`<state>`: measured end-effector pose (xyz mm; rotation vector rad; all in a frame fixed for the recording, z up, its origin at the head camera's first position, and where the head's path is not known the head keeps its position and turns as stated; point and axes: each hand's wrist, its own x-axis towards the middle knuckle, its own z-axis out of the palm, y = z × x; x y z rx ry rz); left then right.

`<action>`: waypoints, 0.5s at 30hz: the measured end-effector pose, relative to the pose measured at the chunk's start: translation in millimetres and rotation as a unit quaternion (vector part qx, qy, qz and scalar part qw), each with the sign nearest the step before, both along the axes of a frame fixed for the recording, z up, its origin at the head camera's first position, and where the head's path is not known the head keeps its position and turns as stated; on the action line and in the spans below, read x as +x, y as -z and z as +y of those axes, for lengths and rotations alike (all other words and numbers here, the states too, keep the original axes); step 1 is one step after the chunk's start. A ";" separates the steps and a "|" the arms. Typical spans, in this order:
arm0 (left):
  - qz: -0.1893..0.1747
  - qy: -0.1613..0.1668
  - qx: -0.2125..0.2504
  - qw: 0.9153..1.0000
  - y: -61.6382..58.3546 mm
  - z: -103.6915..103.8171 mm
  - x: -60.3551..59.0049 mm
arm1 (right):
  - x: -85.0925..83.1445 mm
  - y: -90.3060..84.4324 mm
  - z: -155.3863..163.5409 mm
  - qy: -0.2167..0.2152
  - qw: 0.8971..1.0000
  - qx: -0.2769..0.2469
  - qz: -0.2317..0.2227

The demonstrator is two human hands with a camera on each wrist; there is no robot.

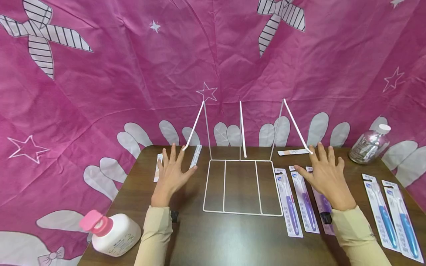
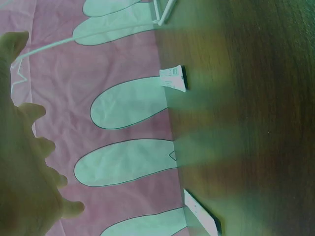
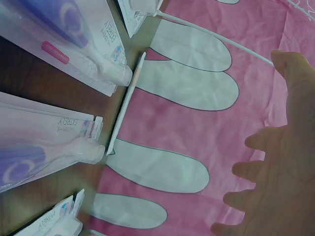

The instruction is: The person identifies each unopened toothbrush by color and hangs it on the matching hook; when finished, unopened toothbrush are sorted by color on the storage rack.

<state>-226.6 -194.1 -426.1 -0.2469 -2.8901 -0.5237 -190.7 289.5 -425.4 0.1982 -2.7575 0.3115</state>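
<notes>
Left hand: your left hand [image 1: 172, 173] lies flat with fingers spread and straight, grasping nothing, at about 9 o'clock from the wire rack [image 1: 242, 184]. Its fingertips sit by the tip of the rack's left slanted rod [image 1: 194, 126]; whether they touch it you cannot tell.

Right hand: your right hand [image 1: 324, 175] is likewise released, fingers splayed, at 3 o'clock from the rack. It hovers over or rests on the purple toothbrush packs [image 1: 297, 201], with the tip of the right slanted rod [image 1: 297, 125] at its fingertips.

Wire rack: white, its flat base on the dark table [image 1: 233, 240] between both hands, centre of the scene; three rods rise toward 12 o'clock.

Small packets: two narrow white packets [image 1: 196, 155] lie just beyond your left hand, near the table's far edge.

Blue toothbrush packs: a pair [image 1: 392, 218] at 4 o'clock, well apart from your right hand.

Lotion bottle: white with a pink cap [image 1: 111, 231], at 7 o'clock near the table's edge.

Clear bottle: lying tilted [image 1: 369, 145] at 2 o'clock.

Backdrop: pink cloth [image 1: 133, 74] behind the table.
</notes>
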 end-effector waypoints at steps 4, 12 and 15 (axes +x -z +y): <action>0.003 0.001 0.003 1.000 -1.4 0.8 0.0 | 0.7 -1.4 0.5 0.001 1.000 0.000 0.002; -0.001 -0.002 0.010 1.000 -1.7 -0.4 1.8 | 3.5 -4.6 0.0 -0.004 1.000 -0.003 0.000; -0.002 -0.002 0.011 1.000 -1.7 -0.4 2.6 | 3.3 -5.2 -1.6 -0.009 1.000 -0.013 0.016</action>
